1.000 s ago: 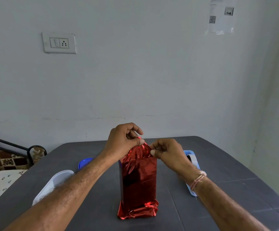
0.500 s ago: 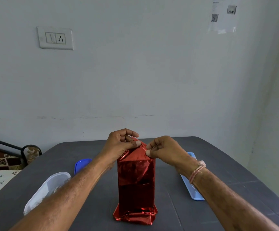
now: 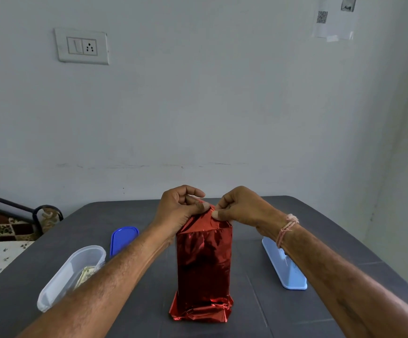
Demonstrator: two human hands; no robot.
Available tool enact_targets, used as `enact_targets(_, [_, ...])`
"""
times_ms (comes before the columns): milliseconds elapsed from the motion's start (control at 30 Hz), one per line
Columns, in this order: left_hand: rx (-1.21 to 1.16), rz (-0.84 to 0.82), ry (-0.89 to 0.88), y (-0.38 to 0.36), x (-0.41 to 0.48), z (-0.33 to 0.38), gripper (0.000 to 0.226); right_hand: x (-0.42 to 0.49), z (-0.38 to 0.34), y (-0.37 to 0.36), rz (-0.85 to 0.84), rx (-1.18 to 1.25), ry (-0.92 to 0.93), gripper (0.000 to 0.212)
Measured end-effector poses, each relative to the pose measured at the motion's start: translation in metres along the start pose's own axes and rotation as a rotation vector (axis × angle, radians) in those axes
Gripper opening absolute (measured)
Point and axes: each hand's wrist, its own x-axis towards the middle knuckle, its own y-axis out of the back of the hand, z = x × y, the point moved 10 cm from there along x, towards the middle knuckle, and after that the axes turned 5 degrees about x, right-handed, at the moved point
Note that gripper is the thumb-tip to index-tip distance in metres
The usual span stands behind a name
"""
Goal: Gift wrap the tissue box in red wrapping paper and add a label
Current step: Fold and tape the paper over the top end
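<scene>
Pale wall and dark grey table (image 3: 95,223) — closing the upper end of the wrap. Near the table's middle the tissue box (image 3: 204,264) stands on end, sheathed in red wrapping paper (image 3: 201,311) whose lower end is already folded and crumpled against the surface. The left hand (image 3: 178,208) pinches the top flap (image 3: 206,222) between thumb and curled fingers, and the right hand (image 3: 242,208) pinches the facing edge, so the paper is gathered into a peak. Judged risks: the tall box rests on an uneven fold and may tip under a sideways pull, and the thin foil may tear at the pinch or spring open on release — no tape is visible. No label is seen yet. A clear container (image 3: 76,269) and blue lid (image 3: 123,240) lie left of the box, and a pale blue tray (image 3: 286,269) lies to its right. The wall carries a socket plate (image 3: 82,46) and a taped sheet (image 3: 332,18).
</scene>
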Motion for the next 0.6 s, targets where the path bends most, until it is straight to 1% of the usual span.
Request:
enact_targets(233, [-0.020, 0.031, -0.012, -0.0022, -0.0044, 0.0008, 0.025, 0.0088, -0.0020, -0.0036, -0.078, -0.078, -0.045, 0.013])
enact_targets(467, [-0.042, 0.045, 0.009, -0.0017, -0.0045, -0.0041, 0.025, 0.0107, 0.0006, -0.0083, -0.130, -0.062, -0.071, 0.016])
enact_targets(600, [-0.064, 0.040, 0.026, -0.0028, -0.0052, -0.0059, 0.023, 0.0105, 0.0021, -0.0074, -0.123, 0.007, -0.091, 0.015])
